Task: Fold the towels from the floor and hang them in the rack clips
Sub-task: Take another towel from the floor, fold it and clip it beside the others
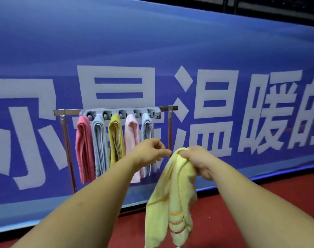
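Head view, the only one supplied: the person is standing before the rack (pixel 116 109), whose grey clip strip (pixel 120 113) is carrying five folded towels, namely the pink towel (pixel 83 149), the light blue towel (pixel 99 144), the mustard towel (pixel 115 138), the pale pink towel (pixel 132 136) and the grey-blue towel (pixel 146 129). The right hand (pixel 197 161) is gripping the pale yellow towel (pixel 170 203) by its bunched top, and the cloth is hanging loose and unfolded below the fist, above the red floor (pixel 260 203). The left hand (pixel 149 152) is closing its fingertips in a narrow pinch just beside the bunched top, apparently on a loose thread (pixel 170 154); the strand is too fine to confirm. Judgement: the fold is not yet made and the step in hand is tidying and preparing the cloth. To do it well, the person should be freeing the thread without dragging the weave, then finding two corners, shaking the towel flat and folding it lengthwise into a narrow strip matching those already hung. Whether a free clip remains cannot be told from here; it should be checked at the strip's right end before the towel is offered up.
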The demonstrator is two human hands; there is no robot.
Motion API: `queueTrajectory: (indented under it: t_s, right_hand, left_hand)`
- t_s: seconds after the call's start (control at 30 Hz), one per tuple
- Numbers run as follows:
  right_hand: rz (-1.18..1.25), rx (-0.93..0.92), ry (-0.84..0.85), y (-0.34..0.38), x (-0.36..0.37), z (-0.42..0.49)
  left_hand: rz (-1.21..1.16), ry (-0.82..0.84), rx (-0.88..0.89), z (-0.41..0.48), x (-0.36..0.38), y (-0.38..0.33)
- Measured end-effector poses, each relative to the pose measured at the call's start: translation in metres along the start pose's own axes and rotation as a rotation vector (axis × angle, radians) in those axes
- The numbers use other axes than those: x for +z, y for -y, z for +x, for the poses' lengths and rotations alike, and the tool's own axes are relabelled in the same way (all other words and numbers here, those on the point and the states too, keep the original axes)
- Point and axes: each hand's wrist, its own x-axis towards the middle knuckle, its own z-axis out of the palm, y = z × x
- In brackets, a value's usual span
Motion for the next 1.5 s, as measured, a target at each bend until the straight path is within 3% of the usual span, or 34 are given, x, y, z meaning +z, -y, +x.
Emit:
queueTrajectory:
  t_s: [0.1,0.17,0.6,0.77,0.93,1.1,1.37,1.5]
  right_hand:
    - [0.072,0.003,-0.012,0.021,0.004,-0.008]
    - [0.123,0.014,-0.007,0.03,0.005,-0.013]
    - [0.157,-0.04,-0.047,0.025,-0.032,-0.035]
    - [0.284,-0.068,0.07,0.025,-0.039,-0.036]
    - [0.242,-0.081,0.208,0.017,-0.038,-0.038]
    - [0.216,-0.089,0.133,0.012,-0.039,-0.033]
    - [0.188,-0.108,-0.085,0.029,-0.033,-0.022]
    - [0.21,-0.107,-0.064,0.029,-0.028,-0.024]
  left_hand:
    - [0.028,0.179,0.008,-0.01,0.0,-0.016]
    - [0.056,0.204,-0.008,-0.014,0.001,-0.022]
    - [0.214,-0.015,0.055,-0.015,0.027,-0.055]
    - [0.036,-0.116,0.029,-0.005,0.026,-0.066]
    - [-0.198,-0.175,-0.026,-0.001,0.017,-0.071]
    - [-0.293,-0.218,-0.087,-0.001,0.006,-0.064]
    - [-0.232,-0.215,-0.145,-0.008,-0.007,-0.059]
    - [-0.399,-0.271,-0.203,0.0,-0.013,-0.061]
